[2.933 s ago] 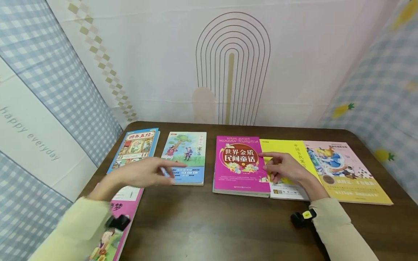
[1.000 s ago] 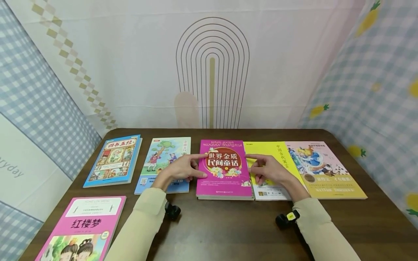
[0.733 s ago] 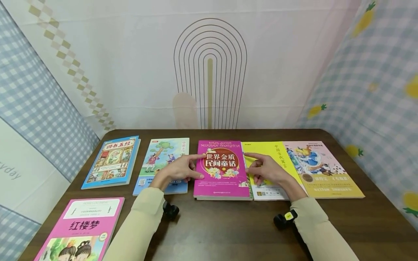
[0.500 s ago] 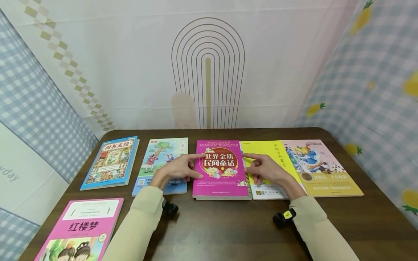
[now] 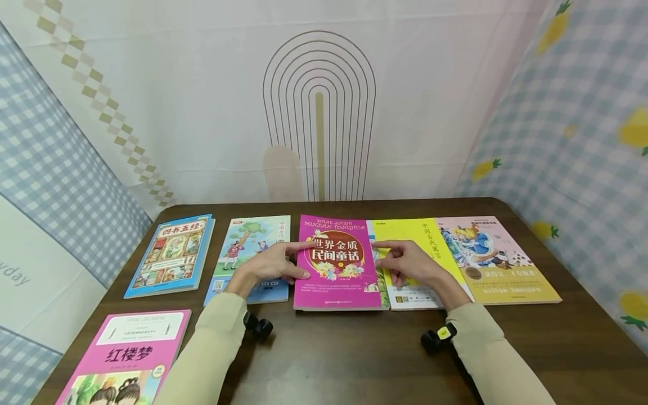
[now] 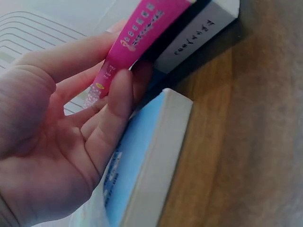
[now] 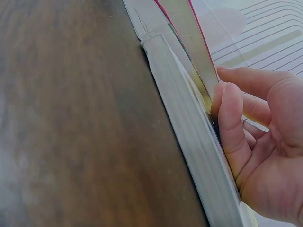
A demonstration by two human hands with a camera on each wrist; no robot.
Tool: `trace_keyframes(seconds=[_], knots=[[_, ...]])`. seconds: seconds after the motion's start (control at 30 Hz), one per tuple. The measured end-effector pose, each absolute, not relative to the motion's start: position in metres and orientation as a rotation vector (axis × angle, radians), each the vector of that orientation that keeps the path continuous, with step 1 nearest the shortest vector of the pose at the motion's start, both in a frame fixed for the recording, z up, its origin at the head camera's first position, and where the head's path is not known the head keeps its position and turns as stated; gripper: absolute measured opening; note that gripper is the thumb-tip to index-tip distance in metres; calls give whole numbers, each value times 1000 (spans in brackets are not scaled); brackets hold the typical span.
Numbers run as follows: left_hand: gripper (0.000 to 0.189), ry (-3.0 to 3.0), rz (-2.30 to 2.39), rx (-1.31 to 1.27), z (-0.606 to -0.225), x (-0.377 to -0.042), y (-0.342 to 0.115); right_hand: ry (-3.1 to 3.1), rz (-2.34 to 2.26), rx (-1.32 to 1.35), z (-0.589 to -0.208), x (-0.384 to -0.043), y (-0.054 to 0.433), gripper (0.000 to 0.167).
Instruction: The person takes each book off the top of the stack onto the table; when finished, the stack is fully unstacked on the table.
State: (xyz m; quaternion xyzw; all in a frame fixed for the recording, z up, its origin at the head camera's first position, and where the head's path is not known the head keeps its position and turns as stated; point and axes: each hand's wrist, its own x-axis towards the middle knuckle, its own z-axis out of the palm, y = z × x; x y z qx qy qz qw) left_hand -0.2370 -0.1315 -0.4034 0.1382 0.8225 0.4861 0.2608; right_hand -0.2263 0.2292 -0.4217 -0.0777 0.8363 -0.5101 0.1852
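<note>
A magenta book [image 5: 331,287] with a red oval title and flowers lies front cover up at the middle of the table, raised a little. Its left side is gripped by my left hand [image 5: 268,263], thumb and index finger at the magenta spine [image 6: 137,40] in the left wrist view. My right hand [image 5: 412,261] holds the opposite edge with thumb and index fingertip. Beneath it lies another book, whose white spine [image 6: 196,35] shows in the left wrist view and whose green strip [image 5: 379,281] shows at the right. A yellow book [image 5: 405,228] adjoins under my right hand.
Left of the magenta book lie a pale green and blue book [image 5: 230,233] and a blue-framed book [image 5: 172,253]. A pink book [image 5: 129,337] is nearer at the left. Far right is a pink and yellow book [image 5: 511,275]. A curtain [image 5: 430,112] hangs behind the table [image 5: 324,360].
My left hand has come from the left to the magenta book, and the view has turned rightward. Most recently the magenta book has risen slightly and shifted left, baring a strip of the book below.
</note>
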Motion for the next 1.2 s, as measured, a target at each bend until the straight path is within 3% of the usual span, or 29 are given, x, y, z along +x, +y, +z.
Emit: trace_keyframes(seconds=[0.6,1.2], knots=[[78,2113,1579,262,-401,-217,-137,2343,-1444,-247,-422,-228,226,60],[78,2002,1704,396,-369,-189,-135,2372,-1426,-235,-422,-225,231,61]])
